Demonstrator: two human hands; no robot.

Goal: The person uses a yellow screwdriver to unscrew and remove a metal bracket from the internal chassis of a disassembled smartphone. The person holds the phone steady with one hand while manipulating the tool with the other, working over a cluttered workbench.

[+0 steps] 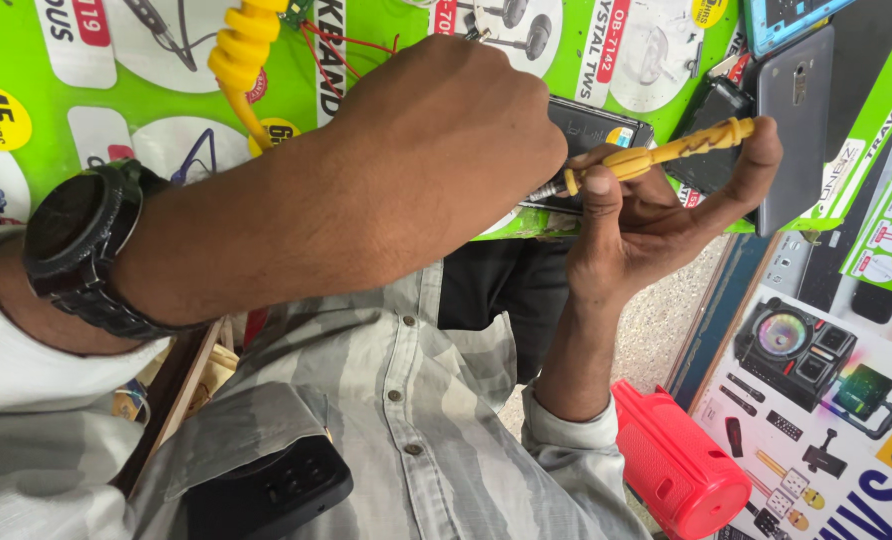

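Screwdriver [666, 152] is sitting clamped in my right hand [646, 215], poking at the phone [596, 130]; my left hand [436, 160] is covering it, fingers hidden. Next I'm needing steady turning.

left hand [446, 130] fisted, right hand [656, 200] pinching

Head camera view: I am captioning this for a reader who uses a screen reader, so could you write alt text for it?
A right hand grips a yellow-handled screwdriver, tip against a dark phone mostly hidden behind the left hand, above a green printed counter. A black wristwatch sits on the left wrist; a red ribbed speaker stands lower right.
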